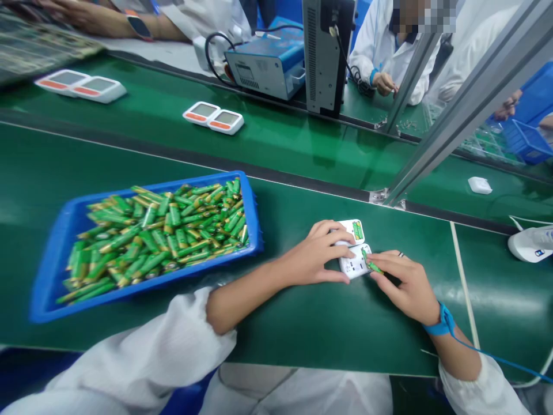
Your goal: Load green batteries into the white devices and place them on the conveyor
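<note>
Two small white devices (355, 266) lie back side up and touching on the green bench. In the farther one, green batteries (358, 230) sit in an exposed compartment. My left hand (317, 256) holds the pair from the left, its fingers across their tops and its thumb along the near side of the closer one. A green battery (374, 267) is pinched in the fingers of my right hand (401, 282), at the right edge of the closer device's compartment. Those fingers partly cover that compartment.
A blue tray (254, 222) heaped with green batteries stands to the left. Beyond it are pairs of white-and-orange display units (213, 117). A metal post (432, 150) rises behind my right hand. A blue wrist strap (441, 324) trails a cord rightward. Co-workers sit opposite.
</note>
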The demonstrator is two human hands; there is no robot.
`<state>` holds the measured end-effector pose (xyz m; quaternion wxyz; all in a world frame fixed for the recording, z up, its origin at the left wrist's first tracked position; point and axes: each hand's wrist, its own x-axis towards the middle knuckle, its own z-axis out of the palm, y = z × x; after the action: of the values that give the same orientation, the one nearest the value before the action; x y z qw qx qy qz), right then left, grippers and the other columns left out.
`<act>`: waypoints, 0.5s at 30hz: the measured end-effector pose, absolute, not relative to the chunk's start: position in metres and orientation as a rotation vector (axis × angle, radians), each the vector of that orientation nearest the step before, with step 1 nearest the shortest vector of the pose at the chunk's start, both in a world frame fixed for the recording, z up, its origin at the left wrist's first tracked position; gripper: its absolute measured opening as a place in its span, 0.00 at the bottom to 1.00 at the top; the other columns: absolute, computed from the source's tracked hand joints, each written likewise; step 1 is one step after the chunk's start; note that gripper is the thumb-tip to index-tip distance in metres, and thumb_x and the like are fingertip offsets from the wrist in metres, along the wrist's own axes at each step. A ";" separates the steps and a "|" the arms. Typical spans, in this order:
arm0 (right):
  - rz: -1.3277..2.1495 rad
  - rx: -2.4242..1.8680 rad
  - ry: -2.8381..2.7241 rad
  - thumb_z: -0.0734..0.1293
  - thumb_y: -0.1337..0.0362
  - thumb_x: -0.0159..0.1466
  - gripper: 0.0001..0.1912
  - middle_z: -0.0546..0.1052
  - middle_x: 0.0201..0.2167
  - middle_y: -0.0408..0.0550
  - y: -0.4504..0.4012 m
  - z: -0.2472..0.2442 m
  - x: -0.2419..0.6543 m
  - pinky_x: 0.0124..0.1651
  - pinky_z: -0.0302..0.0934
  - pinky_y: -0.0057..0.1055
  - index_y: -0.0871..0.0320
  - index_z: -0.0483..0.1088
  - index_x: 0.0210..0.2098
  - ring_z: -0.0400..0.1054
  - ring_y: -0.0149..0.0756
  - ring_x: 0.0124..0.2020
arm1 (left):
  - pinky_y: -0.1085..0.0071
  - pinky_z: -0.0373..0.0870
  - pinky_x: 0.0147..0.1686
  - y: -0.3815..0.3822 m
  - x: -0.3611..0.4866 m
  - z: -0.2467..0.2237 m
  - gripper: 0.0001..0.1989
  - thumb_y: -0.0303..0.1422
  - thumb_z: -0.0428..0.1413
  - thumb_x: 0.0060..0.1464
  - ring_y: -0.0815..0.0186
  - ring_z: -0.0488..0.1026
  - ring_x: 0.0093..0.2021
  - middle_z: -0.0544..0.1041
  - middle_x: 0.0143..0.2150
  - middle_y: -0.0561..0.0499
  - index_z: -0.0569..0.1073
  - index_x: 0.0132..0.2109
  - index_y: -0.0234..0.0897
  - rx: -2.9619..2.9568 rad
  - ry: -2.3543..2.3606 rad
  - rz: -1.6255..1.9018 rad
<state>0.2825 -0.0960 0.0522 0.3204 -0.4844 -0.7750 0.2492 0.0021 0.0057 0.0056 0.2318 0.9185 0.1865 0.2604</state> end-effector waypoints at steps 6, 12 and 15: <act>0.612 -1.227 -2.195 0.70 0.63 0.77 0.17 0.86 0.59 0.49 -0.093 0.045 0.286 0.64 0.76 0.50 0.45 0.83 0.62 0.82 0.48 0.58 | 0.45 0.60 0.71 0.006 0.002 0.005 0.24 0.53 0.72 0.61 0.45 0.68 0.69 0.82 0.65 0.43 0.83 0.56 0.45 2.498 0.518 0.711; 0.662 -1.229 -2.130 0.69 0.61 0.78 0.17 0.86 0.60 0.51 -0.089 0.039 0.289 0.65 0.74 0.48 0.46 0.83 0.63 0.81 0.47 0.59 | 0.43 0.61 0.72 0.004 0.004 0.010 0.23 0.51 0.73 0.61 0.44 0.68 0.71 0.79 0.68 0.40 0.82 0.55 0.43 2.480 0.536 0.699; 0.686 -1.316 -2.022 0.69 0.57 0.79 0.17 0.87 0.52 0.51 -0.085 0.040 0.294 0.57 0.75 0.41 0.48 0.82 0.63 0.82 0.44 0.51 | 0.38 0.59 0.74 -0.001 0.006 0.012 0.31 0.52 0.72 0.60 0.40 0.66 0.74 0.73 0.74 0.36 0.79 0.64 0.43 2.496 0.568 0.669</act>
<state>0.2942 -0.0848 0.0403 0.3116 -0.4985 -0.7660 0.2600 0.0056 -0.0009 0.0122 0.2454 0.9145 0.2081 0.2453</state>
